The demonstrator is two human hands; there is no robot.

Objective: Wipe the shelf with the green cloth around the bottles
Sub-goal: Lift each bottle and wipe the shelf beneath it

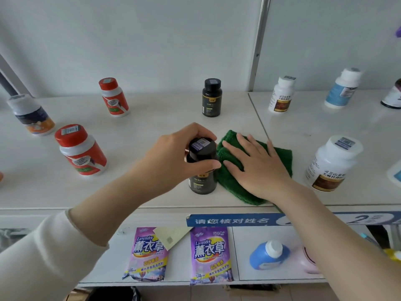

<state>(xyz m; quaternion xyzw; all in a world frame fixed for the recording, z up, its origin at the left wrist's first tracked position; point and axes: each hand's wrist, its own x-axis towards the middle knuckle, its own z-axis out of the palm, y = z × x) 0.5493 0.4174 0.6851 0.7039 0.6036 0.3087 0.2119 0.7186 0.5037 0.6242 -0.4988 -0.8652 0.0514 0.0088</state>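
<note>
A folded green cloth [284, 158] lies on the white shelf [152, 127] near its front edge. My right hand [258, 164] rests flat on the cloth with straight, spread fingers. Just left of the cloth stands a black bottle [202, 181]. My left hand [173, 155] grips its cap from above, fingers and thumb curled round it. I cannot tell whether the bottle's base touches the shelf.
Other bottles stand spread over the shelf: two red ones [81, 152] [114, 97] and a dark-labelled one [30, 115] at left, a black one [212, 97] at the back, white ones [333, 165] [282, 94] and a blue one [344, 89] at right. A lower shelf holds purple bags [210, 255] and a blue bottle [269, 255].
</note>
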